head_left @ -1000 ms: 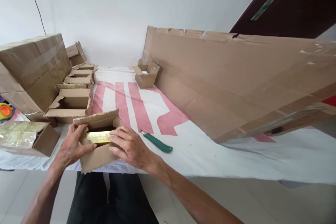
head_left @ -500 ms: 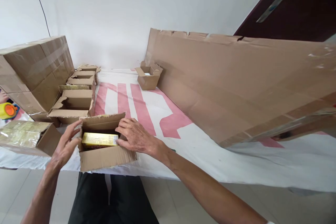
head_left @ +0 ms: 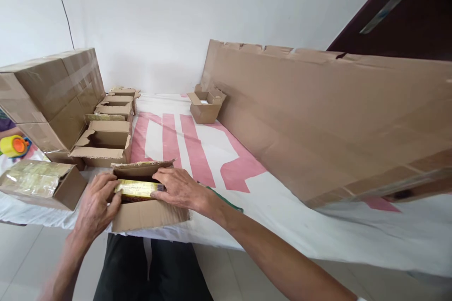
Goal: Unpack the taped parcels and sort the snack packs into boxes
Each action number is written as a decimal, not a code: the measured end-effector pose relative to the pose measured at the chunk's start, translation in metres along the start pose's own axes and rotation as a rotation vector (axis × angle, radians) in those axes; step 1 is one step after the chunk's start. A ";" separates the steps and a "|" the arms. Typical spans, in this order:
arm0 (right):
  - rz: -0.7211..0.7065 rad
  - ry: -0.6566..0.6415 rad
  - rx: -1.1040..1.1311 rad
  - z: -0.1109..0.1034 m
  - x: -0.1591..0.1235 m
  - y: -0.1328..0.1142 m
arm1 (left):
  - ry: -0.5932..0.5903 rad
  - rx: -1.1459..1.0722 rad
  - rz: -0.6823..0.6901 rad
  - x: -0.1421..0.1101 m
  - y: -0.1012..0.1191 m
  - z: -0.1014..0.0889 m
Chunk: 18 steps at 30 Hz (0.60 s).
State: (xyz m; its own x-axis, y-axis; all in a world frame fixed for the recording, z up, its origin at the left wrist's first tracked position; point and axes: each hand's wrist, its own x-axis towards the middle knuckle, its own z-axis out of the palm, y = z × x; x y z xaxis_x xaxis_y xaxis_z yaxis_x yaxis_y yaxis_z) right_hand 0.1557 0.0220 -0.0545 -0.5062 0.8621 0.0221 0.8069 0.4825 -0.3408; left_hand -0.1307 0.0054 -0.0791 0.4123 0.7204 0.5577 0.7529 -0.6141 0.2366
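A small open cardboard box [head_left: 150,214] sits at the table's near edge, right in front of me. Inside it lies a yellow packet [head_left: 136,188]. My left hand [head_left: 95,204] curls round the box's left side, its fingertips on the left end of the yellow packet. My right hand [head_left: 178,188] rests on the box's right rim with its fingers pressed to the packet's right end. A green-handled knife [head_left: 226,201] lies on the cloth behind my right wrist, mostly hidden.
Several open cartons [head_left: 102,141] line the left, beside a big taped carton [head_left: 52,94]. A box of wrapped packets [head_left: 38,183] sits at the near left. A long cardboard sheet [head_left: 328,117] leans along the right. One small box [head_left: 206,106] stands at the back.
Both hands have shifted along the box: the left let go, opened, then closed on it again. The near flap has folded down and the packet sits lower inside. My right arm now covers the knife.
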 end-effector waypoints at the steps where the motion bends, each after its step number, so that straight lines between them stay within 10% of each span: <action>1: 0.022 -0.029 0.006 0.001 0.003 -0.001 | -0.004 -0.030 -0.008 0.000 0.003 0.004; 9: 0.041 -0.243 -0.022 -0.009 0.020 -0.008 | 0.004 -0.095 -0.126 -0.012 0.003 0.022; 18: -0.007 0.132 0.122 0.003 0.015 -0.006 | -0.048 -0.154 -0.195 -0.001 -0.004 0.018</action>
State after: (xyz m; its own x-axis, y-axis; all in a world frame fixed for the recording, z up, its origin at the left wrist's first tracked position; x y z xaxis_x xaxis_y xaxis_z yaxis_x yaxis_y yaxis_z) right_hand 0.1426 0.0312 -0.0545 -0.4609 0.8754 0.1458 0.7564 0.4735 -0.4513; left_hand -0.1250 0.0133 -0.0950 0.2936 0.8425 0.4517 0.7349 -0.5011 0.4569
